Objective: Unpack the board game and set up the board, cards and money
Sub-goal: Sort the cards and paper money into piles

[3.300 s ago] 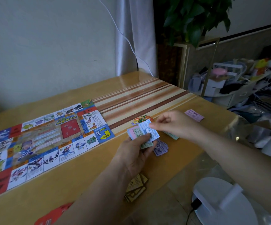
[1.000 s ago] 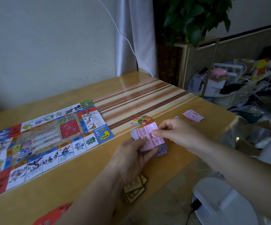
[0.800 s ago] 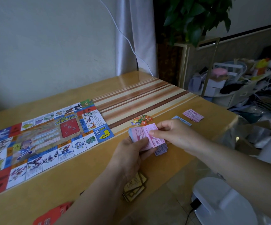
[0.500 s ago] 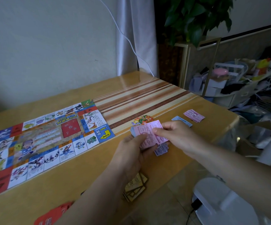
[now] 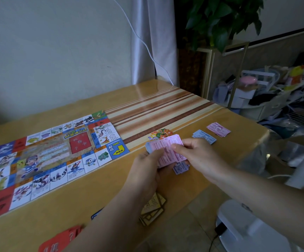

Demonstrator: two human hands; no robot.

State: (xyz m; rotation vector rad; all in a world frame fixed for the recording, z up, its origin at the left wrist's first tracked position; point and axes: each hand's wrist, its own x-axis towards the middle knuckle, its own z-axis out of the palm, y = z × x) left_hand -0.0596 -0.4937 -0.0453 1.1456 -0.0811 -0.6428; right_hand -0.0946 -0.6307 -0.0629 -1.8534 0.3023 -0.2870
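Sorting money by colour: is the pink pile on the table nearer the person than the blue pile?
No, the pink pile lies beyond the blue pile.

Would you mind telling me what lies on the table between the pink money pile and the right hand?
In the head view, a blue money pile lies between them.

Both bare forearms reach in from the lower edge and meet over the table's near right part. The left hand [image 5: 144,171] is palm-up and cupped, thumb pressed across the top of a stack of paper money [image 5: 165,150]. The right hand [image 5: 200,157] curls in from the right, thumb and forefinger pinching the top pink note.
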